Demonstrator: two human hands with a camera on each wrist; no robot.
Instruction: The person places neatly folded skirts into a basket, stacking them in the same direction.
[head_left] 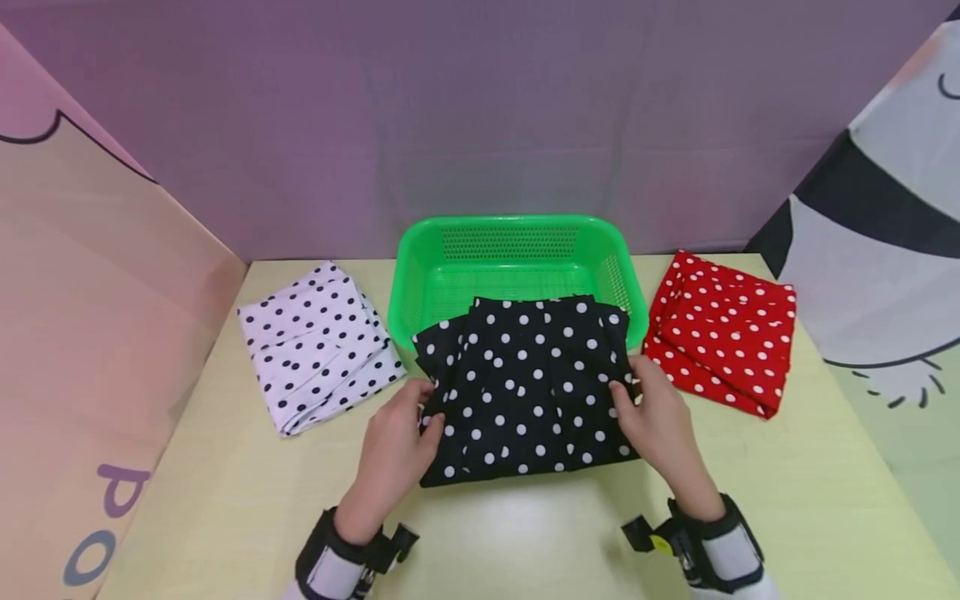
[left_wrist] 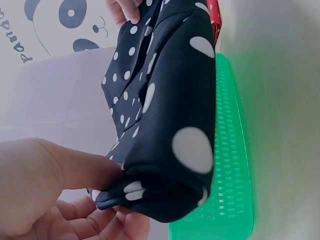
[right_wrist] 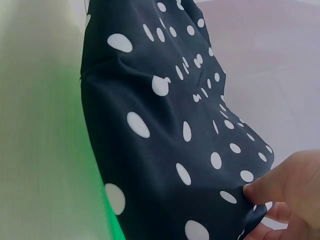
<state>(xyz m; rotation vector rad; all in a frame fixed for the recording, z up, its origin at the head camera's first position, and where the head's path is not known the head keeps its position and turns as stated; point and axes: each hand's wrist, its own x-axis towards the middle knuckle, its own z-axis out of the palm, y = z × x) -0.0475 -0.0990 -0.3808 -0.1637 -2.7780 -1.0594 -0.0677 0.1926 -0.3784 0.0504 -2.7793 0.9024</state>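
A folded black cloth with white polka dots [head_left: 525, 392] is held up in front of the green basket [head_left: 517, 221], overlapping its near side in the head view. My left hand [head_left: 401, 442] pinches the cloth's left edge, thumb on top and fingers beneath, as the left wrist view shows close up. At the opposite edge my right hand [head_left: 656, 412] pinches the cloth between thumb and fingers, and the right wrist view shows that thumb [right_wrist: 265, 187] pressed on the fabric. Rolled layers [left_wrist: 170, 150] are visible at the left end.
A folded white cloth with black dots [head_left: 318, 350] lies on the table [head_left: 510, 533] left of the basket. Right of it lies a folded red cloth with white dots [head_left: 723, 333]. A purple backdrop [head_left: 510, 108] stands behind the table.
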